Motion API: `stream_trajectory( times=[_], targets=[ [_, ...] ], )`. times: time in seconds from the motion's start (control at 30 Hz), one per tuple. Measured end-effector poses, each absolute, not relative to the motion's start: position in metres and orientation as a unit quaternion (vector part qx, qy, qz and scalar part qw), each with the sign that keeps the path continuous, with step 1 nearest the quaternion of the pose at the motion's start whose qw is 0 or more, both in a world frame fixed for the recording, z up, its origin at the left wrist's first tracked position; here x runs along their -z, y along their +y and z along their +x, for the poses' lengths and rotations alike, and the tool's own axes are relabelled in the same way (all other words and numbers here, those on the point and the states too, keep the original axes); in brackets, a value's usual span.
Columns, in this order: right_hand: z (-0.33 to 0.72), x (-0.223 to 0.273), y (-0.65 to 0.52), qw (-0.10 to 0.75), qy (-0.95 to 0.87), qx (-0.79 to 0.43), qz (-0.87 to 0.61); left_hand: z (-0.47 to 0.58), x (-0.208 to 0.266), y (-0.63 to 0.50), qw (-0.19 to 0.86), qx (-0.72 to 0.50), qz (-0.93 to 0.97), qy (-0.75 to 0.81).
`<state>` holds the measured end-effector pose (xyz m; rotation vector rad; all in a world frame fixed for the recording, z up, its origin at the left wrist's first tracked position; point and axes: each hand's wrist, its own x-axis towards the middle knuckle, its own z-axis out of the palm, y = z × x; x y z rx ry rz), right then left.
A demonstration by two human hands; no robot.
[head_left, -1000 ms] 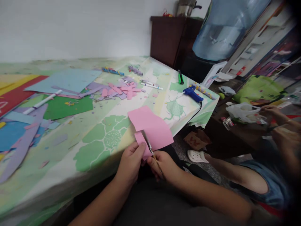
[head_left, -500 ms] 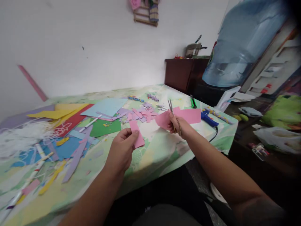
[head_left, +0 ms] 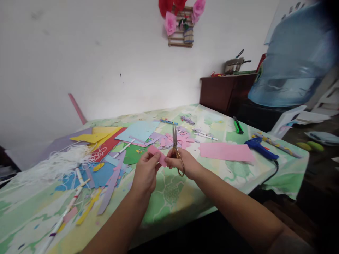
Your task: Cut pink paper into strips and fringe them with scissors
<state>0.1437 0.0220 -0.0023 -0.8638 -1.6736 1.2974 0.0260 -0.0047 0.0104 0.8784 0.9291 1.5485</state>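
My left hand [head_left: 148, 169] pinches a small pink paper strip [head_left: 158, 155] above the near part of the table. Close beside it, my right hand [head_left: 182, 163] is closed round a pair of scissors [head_left: 174, 139], whose blades point up and away from me. The right fingertips also touch the strip's right end. Behind both hands lies a heap of small pink and lilac paper pieces [head_left: 172, 139]. A larger pink paper sheet [head_left: 225, 151] lies flat to the right of my right hand.
On the right are a blue glue gun [head_left: 261, 148] and a green box cutter [head_left: 237, 125]. Coloured sheets, white string [head_left: 63, 162] and several markers cover the left side of the patterned tablecloth [head_left: 169, 190]. A water jug [head_left: 288, 77] stands beyond the right edge.
My right hand has let go of the larger pink sheet, which now lies on the table. With the scissors, it has moved left to the strip in my left hand. The view has shifted left.
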Motion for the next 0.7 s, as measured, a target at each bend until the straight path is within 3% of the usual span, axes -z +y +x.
stream_trajectory(
  times=[0.07,0.3,0.7],
  targets=[
    [0.146,-0.002,0.025,0.354,-0.713,-0.480,-0.368,0.017,-0.014,0.000,0.516,-0.637,0.391,0.418],
    [0.144,-0.008,0.036,0.280,-0.816,-0.239,-0.446,0.002,-0.025,0.015,0.488,-0.601,0.434,0.460],
    [0.147,0.004,0.053,0.185,-0.867,-0.202,-0.416,-0.006,-0.019,0.012,0.438,-0.468,0.515,0.569]
  ],
)
